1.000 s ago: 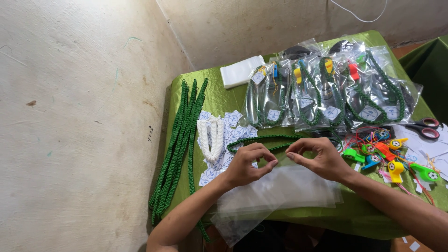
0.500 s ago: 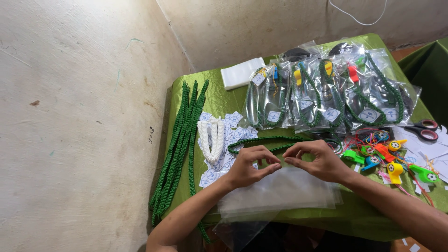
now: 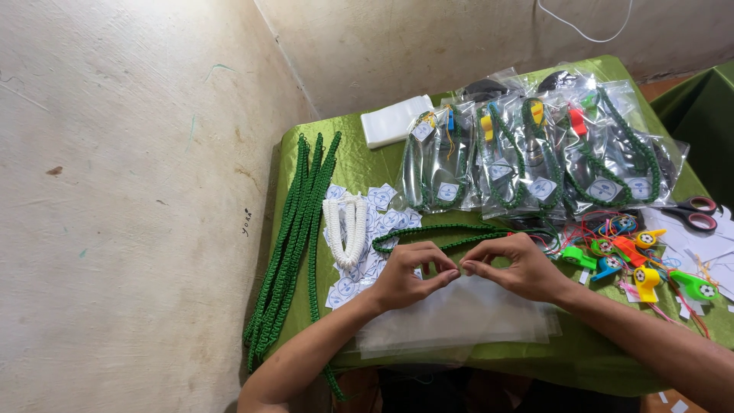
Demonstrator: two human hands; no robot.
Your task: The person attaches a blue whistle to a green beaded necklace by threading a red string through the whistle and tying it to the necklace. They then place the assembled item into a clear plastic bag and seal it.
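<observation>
My left hand (image 3: 404, 277) and my right hand (image 3: 514, 268) meet fingertip to fingertip over the top sheet of a stack of clear plastic bags (image 3: 459, 321), which lies right under my palms at the near edge of the green tablecloth (image 3: 359, 164). The fingers of both hands are drawn narrow, thumbs against forefingers, pinching at the upper edge of that top bag; whether they have it gripped or only touch it I cannot tell. Just beyond my fingertips a green braided cord (image 3: 443, 233) lies across the cloth, running from left of my left hand to past my right knuckles. Left of my left hand sit a small white braided cord (image 3: 345, 229) on a scatter of square paper tags (image 3: 382, 218), and further left a long bundle of green cords (image 3: 294, 245). To the right of my right hand lie coloured plastic whistles (image 3: 642, 264) and, further on, scissors (image 3: 692, 213). Well beyond my fingers a row of packed bags (image 3: 535, 157) holds cords and whistles, with a white wad of folded bags (image 3: 396, 121) beside them
</observation>
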